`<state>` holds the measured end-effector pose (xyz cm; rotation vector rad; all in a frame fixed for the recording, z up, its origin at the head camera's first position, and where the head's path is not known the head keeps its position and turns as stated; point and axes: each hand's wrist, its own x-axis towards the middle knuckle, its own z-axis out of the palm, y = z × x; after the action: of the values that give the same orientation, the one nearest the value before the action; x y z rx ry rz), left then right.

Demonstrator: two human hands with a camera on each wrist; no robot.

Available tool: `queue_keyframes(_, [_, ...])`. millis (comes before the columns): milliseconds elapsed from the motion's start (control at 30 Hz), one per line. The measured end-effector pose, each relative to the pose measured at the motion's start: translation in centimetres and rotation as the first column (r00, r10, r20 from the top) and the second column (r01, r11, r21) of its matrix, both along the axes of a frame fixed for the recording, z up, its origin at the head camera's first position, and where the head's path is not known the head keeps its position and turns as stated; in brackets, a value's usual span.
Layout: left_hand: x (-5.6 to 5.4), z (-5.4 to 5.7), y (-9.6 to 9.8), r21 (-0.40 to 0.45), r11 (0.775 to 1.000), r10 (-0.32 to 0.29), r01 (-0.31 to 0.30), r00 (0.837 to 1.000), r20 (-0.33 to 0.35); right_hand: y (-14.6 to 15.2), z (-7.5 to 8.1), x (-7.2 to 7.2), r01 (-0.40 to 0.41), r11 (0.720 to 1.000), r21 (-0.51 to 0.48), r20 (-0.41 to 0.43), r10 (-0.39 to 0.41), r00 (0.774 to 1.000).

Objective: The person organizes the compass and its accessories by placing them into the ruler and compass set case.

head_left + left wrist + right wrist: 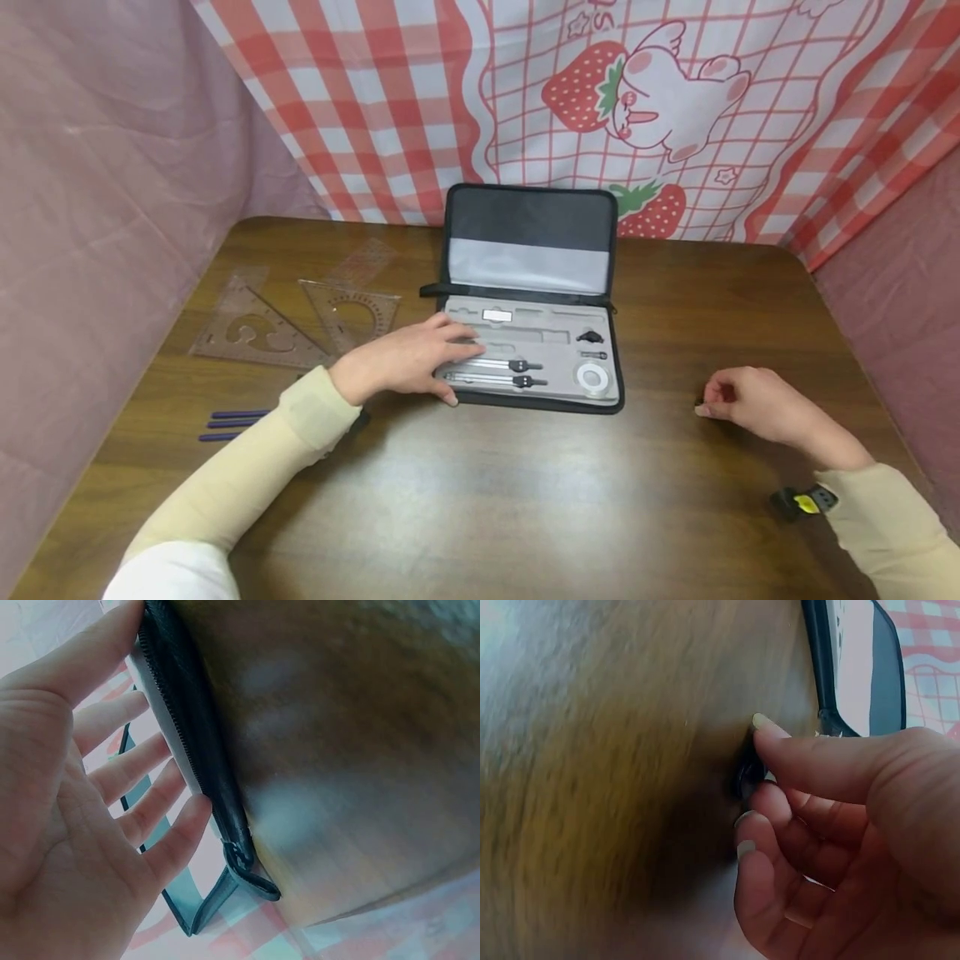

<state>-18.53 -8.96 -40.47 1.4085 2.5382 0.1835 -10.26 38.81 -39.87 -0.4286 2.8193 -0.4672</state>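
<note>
An unzipped black case [531, 240] stands with its lid up, showing a grey molded tray. Two silver-and-black compasses [517, 381] lie in the tray, along with a white block [497, 316], a small black fitting [590, 336] and a white ring [593, 379]. My left hand [408, 358] rests across the case's left edge, fingers spread and loosely straight, thumb at the front rim; the left wrist view shows them along the zipper edge [180, 705]. Right of the case, my right hand [757, 404] pinches a small black piece [748, 776], mostly hidden by the fingers, low over the table.
Clear plastic set squares [255, 333] and a clear ruler [363, 260] lie on the wooden table's left side. Several dark blue pencils [236, 423] are partly behind my left forearm. A checked strawberry cloth [375, 83] hangs behind.
</note>
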Motion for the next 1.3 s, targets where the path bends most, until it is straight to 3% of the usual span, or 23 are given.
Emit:
queue_keyframes(267, [0.0, 0.0, 0.0, 0.020, 1.000, -0.004, 0.004, 1.000, 0.004, -0.9, -0.2, 0.1, -0.008, 0.999, -0.038, -0.005, 0.008, 1.000])
queue_keyframes(433, [0.1, 0.0, 0.1, 0.049, 0.998, 0.039, -0.041, 0.998, 0.040, -1.4, -0.3, 0.1, -0.031, 0.998, -0.046, -0.039, 0.030, 0.999])
queue_keyframes(567, [0.1, 0.1, 0.1, 0.076, 0.993, 0.088, -0.093, 0.994, 0.064, -2.7, 0.3, -0.1, -0.021, 0.993, -0.117, -0.032, 0.018, 0.999])
queue_keyframes(700, [-0.1, 0.5, 0.1, 0.131, 0.985, 0.108, -0.112, 0.994, 0.035, -5.4, 1.1, -1.1, -0.007, 0.972, -0.233, 0.014, 0.011, 1.000])
queue_keyframes(833, [-0.4, 1.1, 0.3, 0.173, 0.978, 0.118, -0.116, 0.993, -0.001, -8.9, 1.7, -2.6, -0.053, 0.930, -0.364, 0.007, 0.060, 0.998])
queue_keyframes(1067, [-0.5, 1.3, 1.4, 0.224, 0.966, 0.143, -0.131, 0.989, -0.035, -16.1, 0.9, -5.2, -0.118, 0.824, -0.554, 0.101, 0.207, 0.973])
queue_keyframes(1300, [-0.4, 0.9, 3.5, 0.284, 0.953, 0.126, -0.108, 0.991, -0.043, -21.1, -0.2, -6.4, 0.038, 0.749, -0.662, 0.210, 0.137, 0.968])
